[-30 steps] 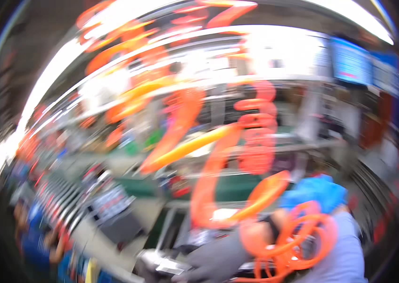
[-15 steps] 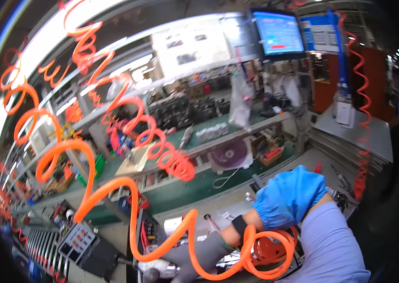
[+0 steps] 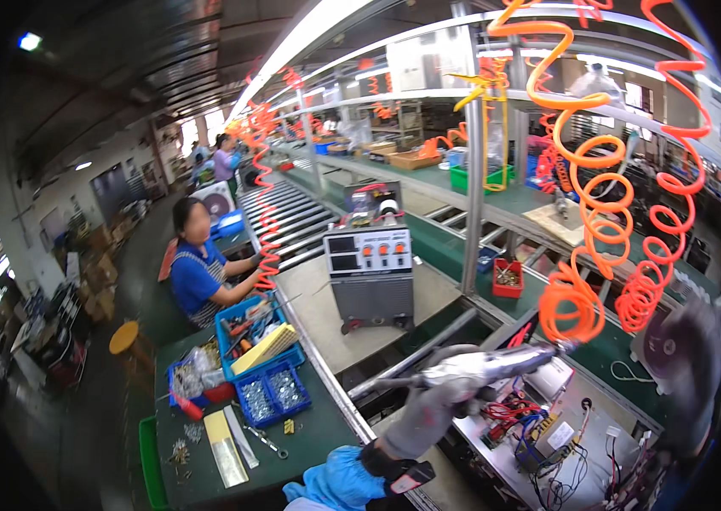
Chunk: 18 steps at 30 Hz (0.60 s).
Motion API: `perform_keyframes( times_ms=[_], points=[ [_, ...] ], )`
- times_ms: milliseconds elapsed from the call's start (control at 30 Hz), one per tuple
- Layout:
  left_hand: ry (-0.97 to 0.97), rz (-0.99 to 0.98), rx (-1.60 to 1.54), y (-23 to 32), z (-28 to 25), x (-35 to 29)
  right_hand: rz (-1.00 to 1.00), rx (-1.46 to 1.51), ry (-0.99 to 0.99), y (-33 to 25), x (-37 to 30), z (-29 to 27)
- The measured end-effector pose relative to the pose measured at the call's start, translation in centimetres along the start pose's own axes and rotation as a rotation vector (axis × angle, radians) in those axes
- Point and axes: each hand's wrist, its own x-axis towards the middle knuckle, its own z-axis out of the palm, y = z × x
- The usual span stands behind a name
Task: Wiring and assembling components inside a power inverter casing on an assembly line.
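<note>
Just above the left part of the wired metal chassis (image 3: pixel 607 417), your left hand (image 3: pixel 445 402) has the silver hand tool (image 3: pixel 501 364) in its grasp, so the tool lies within the fingers rather than off to one side. Its long axis runs slantwise across your view: what looks like a narrow end points left, past your knuckles, while the thicker body reaches right and slightly away from you. Its rear end comes close to the orange coiled hose (image 3: pixel 571 307); blur hides whether the two are joined. That slant seems the relation to mind, since the narrow end faces away from the chassis, and the body passes above its red wires (image 3: pixel 511 410). Farther off, past the tool, stands the grey control-panel box (image 3: pixel 369 294). Your left hand is plainly the nearer one; your right hand (image 3: pixel 691 375), apparently the dark grey blur at the right side, is well apart from the tool. On the left, the grey-gloved fingers curl round the tool and press against it, though single fingertips are hard to make out. As for the right fingers, you cannot tell whether they are spread or bent, or whether they hold anything.
</note>
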Motion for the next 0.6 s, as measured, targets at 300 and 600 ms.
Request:
perform_keyframes(
  times_ms=[300,600],
  points=[
    [-0.165,-0.274,-0.110,-2.0,2.1,-0.3,0.063,0.214,-0.892,-2.9,7.0,7.6],
    [-0.388,-0.226,-0.136,-3.7,4.3,4.2,0.265,0.400,-0.810,1.0,5.3,5.4]
  ],
)
